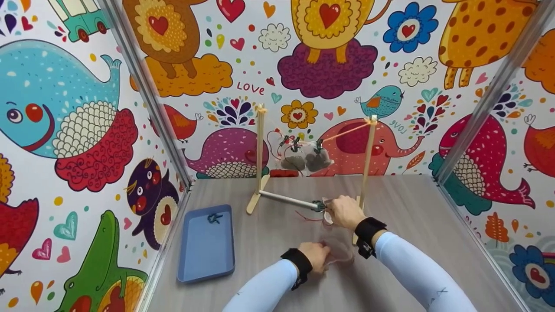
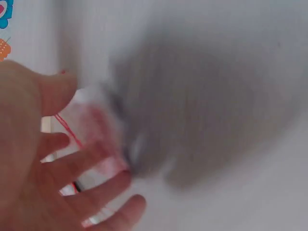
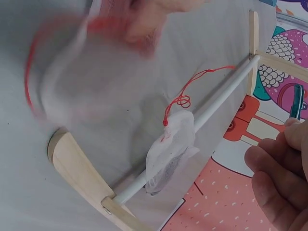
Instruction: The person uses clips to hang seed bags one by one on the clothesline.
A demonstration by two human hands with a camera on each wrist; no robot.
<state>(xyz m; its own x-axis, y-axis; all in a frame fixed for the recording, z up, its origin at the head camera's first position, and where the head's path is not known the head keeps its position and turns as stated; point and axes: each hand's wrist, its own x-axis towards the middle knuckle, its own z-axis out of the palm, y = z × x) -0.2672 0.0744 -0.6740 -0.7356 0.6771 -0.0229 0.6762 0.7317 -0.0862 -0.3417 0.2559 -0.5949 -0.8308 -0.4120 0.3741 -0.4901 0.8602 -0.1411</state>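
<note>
Blue tray (image 1: 206, 255) at far left of counter (image 1: 412, 208), one dark clip (image 1: 214, 218) lying inside near its far end. Wooden drying frame (image 1: 260, 151) at centre, orange string between its two posts, two filled mesh bags (image 1: 305, 159) clipped to the string. Left hand (image 1: 315, 255) low on counter just in front of frame, fingers (image 2: 91, 159) spread and resting on a sheer pouch with red drawstring (image 1: 340, 255); image blurred. Right hand (image 1: 344, 211) at frame's lower rod (image 1: 288, 200), fingers (image 3: 276, 173) curled, pinching a teal clip (image 3: 296, 102). Small white mesh bag (image 3: 171, 149) lying against the rod, red cord looped above.
</note>
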